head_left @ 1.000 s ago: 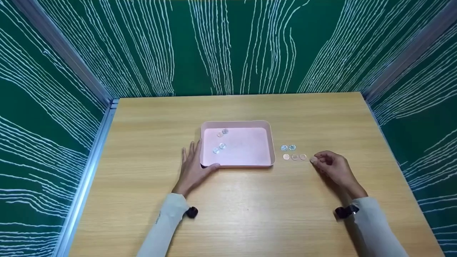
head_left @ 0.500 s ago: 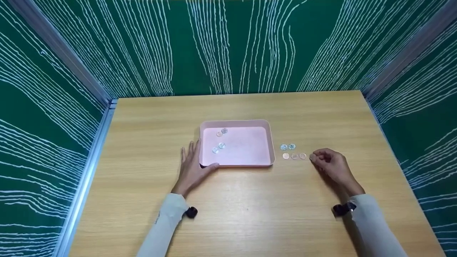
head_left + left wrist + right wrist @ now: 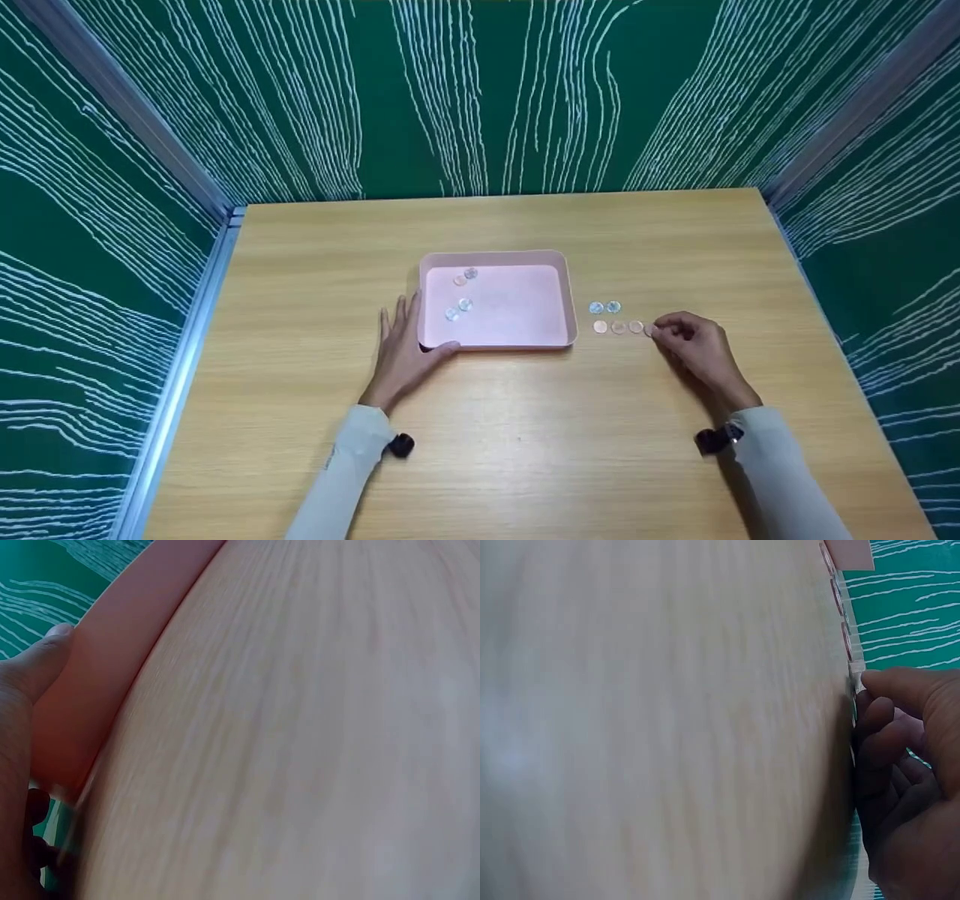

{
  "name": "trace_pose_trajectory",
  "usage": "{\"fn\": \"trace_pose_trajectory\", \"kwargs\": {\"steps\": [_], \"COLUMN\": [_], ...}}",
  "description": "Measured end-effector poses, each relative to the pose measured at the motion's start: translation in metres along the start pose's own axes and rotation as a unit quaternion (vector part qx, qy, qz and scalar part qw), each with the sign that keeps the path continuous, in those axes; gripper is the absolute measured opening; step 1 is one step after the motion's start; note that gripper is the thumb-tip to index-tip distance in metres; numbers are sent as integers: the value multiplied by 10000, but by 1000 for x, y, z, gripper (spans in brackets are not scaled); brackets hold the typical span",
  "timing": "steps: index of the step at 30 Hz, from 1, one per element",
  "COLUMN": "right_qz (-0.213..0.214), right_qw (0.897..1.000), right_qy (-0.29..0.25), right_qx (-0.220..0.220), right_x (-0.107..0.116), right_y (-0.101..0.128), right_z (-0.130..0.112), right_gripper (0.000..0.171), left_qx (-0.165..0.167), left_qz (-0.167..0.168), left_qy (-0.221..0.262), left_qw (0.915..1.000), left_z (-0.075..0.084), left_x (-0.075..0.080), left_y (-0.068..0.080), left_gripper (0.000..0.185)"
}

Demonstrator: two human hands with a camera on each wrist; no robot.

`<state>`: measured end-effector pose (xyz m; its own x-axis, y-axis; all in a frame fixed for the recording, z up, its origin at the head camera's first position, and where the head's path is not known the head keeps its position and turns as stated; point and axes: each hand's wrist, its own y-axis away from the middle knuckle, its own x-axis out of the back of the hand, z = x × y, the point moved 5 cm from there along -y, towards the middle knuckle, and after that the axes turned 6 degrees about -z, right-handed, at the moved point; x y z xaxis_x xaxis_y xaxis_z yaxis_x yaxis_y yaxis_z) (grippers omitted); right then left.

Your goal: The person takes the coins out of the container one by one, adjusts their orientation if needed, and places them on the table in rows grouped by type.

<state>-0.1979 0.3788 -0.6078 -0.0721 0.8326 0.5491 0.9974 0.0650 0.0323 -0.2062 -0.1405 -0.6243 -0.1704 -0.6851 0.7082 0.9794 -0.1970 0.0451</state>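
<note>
The right hand has crept leftward over the last second, carrying a coin pinched in its curled fingertips, and now that coin sits down at the right end of the copper row, just beside the last one there; it looks like the row is being extended by one. Whether the fingers have let go yet I cannot tell. The left hand has not stirred: fingers straight along the left wall of the pink tray, thumb against its near corner, gripping nothing. Four coins lie in the tray's left part, two silver ones behind the row. The table has wide bare wood right of the hand and toward the near edge.
</note>
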Motion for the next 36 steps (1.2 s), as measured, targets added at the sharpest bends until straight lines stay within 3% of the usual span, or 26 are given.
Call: {"fn": "trace_pose_trajectory", "kwargs": {"steps": [9,17,26,31,36], "right_qz": [84,136,24,-115,-319], "right_qw": [9997,9996,10000,9997,9993], "right_qy": [215,253,81,-189,-130], "right_qx": [127,61,-32,-144,-150], "right_x": [-2,-3,0,-5,-15], "right_y": [1,1,-5,-7,-15], "right_z": [-4,-5,-17,-25,-36], "right_gripper": [21,19,22,24,24], "left_qx": [160,102,135,121,76], "left_qz": [-25,-34,3,-7,4], "left_qy": [145,143,175,156,143], "left_qw": [9998,9998,9998,9998,9999], "left_z": [-2,-1,-2,-3,-2], "left_x": [1,1,2,0,0], "left_y": [1,0,2,2,1], "left_gripper": [128,128,128,127,128]}}
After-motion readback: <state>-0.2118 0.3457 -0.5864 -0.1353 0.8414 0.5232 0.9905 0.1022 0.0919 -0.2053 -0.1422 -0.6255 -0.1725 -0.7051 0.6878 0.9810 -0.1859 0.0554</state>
